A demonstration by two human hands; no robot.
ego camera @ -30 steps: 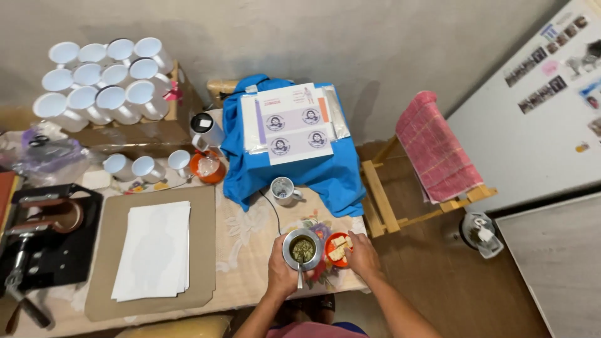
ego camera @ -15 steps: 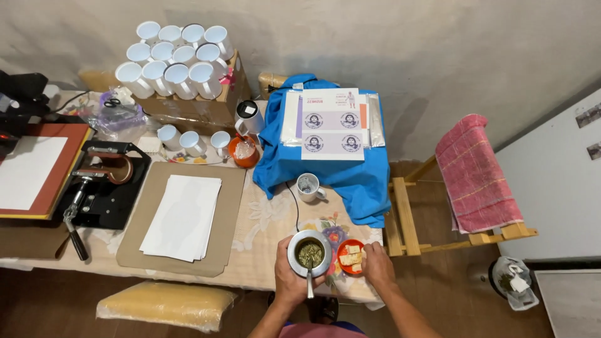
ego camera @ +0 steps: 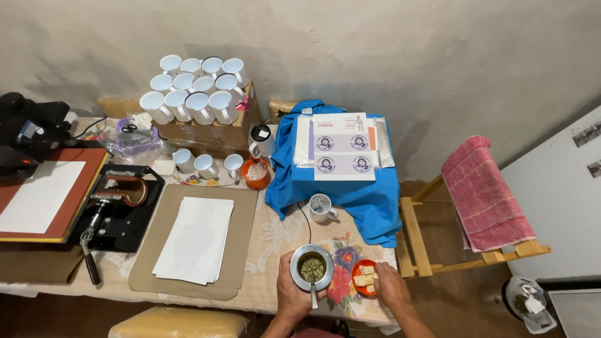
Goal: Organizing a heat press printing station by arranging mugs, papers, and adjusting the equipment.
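Note:
My left hand (ego camera: 292, 294) is wrapped around a metal cup (ego camera: 312, 268) filled with green herb, with a metal straw sticking out toward me. My right hand (ego camera: 390, 286) rests on the near edge of a small orange bowl (ego camera: 359, 270) that holds pale biscuit pieces, its fingers over the food. Both stand on the flowered tablecloth (ego camera: 275, 238) near the table's front right corner. A printed white mug (ego camera: 320, 207) stands just behind the cup, at the edge of a blue cloth (ego camera: 350, 200).
Printed sheets (ego camera: 341, 147) lie on the blue cloth. Several white mugs (ego camera: 194, 91) are stacked on a cardboard box at the back. White paper (ego camera: 195, 239) lies on a brown board. A mug press (ego camera: 119, 209) and flat heat press (ego camera: 44, 194) sit left. A wooden chair with a red towel (ego camera: 485, 194) stands right.
The camera has swung left and tilted, so more of the left table and the heat press shows. My hands stay on the cup and the orange bowl.

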